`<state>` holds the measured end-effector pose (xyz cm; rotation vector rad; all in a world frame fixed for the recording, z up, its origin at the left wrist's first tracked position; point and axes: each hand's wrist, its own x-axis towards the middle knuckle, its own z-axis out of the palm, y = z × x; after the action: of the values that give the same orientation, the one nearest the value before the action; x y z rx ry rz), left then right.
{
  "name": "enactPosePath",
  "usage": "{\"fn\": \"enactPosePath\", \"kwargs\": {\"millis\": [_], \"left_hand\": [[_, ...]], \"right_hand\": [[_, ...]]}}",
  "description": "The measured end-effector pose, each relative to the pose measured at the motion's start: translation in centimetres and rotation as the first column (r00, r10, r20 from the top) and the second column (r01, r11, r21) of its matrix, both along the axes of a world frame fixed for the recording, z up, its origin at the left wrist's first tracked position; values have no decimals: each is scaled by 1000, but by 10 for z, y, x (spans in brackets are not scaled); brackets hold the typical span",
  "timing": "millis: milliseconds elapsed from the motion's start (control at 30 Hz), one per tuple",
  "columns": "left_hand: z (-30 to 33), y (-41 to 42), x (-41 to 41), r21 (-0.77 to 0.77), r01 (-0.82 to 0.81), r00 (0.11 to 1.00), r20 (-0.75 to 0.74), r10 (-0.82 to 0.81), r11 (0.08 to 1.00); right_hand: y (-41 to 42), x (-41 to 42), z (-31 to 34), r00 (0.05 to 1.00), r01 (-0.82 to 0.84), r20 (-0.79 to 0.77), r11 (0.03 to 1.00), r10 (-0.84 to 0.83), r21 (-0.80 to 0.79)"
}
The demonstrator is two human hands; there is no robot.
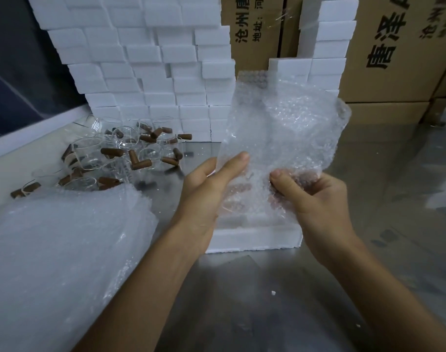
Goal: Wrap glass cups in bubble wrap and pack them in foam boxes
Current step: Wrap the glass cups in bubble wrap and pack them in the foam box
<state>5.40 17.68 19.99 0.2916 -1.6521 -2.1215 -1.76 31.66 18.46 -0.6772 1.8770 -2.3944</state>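
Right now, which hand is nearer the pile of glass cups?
Left. The left hand holds the bubble wrap sheet just right of the glass cups; the right hand grips the sheet's far side, farther away.

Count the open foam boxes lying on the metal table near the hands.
1. A single foam box lies on the metal table directly beneath both hands, partly covered by the bubble wrap sheet they hold. More may be hidden behind that sheet.

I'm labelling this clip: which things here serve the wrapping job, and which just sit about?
In use: bubble wrap sheet, left hand, right hand, foam box, glass cups, bubble wrap pile.
Idle: cardboard cartons, stacked foam boxes.
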Motion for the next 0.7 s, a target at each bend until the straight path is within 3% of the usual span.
{"fn": "enactPosePath", "kwargs": {"millis": [200, 400, 500, 533, 600, 667, 700], "left_hand": [[-6, 0, -7, -61, -187, 981, -69, 183, 980], [-6, -2, -8, 41, -256, 959, -115, 259, 966], [-5, -2, -7, 74, -254, 959, -113, 261, 964], [-5, -2, -7, 89, -251, 959, -112, 260, 964], [-3, -3, -5, 101, -254, 958, -107, 265, 962], [-2, -3, -4, 78, -241, 961, -123, 249, 967], [-2, -1, -4, 61, -229, 962, -135, 236, 971]], "right_hand": [[-3, 0, -6, 993, 13, -120, 1000, -9, 26], [-4, 2, -7, 987, 26, -159, 998, -17, 56], [-6, 6, -11, 963, 111, -247, 994, -106, 4], [-6, 6, -12, 921, 213, -336, 977, -198, 6], [-2, 0, -12, 701, 433, -621, 901, -352, -23], [2, -8, -11, 433, 501, -844, 863, -315, -64], [2, -11, -11, 365, 494, -892, 868, -267, -58]]}}
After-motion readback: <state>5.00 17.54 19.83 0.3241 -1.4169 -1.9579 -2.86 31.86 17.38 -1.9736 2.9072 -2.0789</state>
